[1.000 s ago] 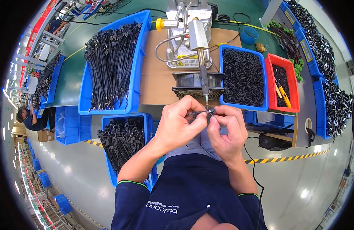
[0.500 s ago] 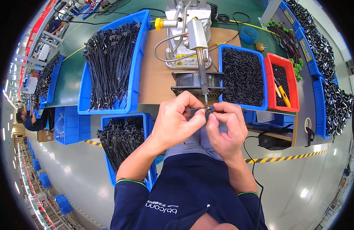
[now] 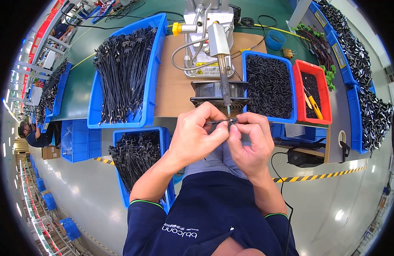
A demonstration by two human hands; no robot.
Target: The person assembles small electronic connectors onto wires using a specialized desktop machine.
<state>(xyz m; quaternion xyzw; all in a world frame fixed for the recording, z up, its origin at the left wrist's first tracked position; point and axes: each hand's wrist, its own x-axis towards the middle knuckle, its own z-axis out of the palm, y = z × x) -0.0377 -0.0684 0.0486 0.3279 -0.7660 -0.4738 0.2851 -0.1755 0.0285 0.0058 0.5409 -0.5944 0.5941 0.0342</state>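
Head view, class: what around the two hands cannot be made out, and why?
Head view throughout:
Black piece: partly covered by the left hand and right hand.
Whether it is one part or two: too small.
Silver machine, top: cut off by upper edge.

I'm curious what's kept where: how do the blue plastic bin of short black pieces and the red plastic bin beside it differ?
The blue rectangular plastic bin is wider; the red rectangular plastic bin is narrower. The blue bin shows short black pieces; the red one shows finer dark pieces plus a yellow tool. Both are open-topped.
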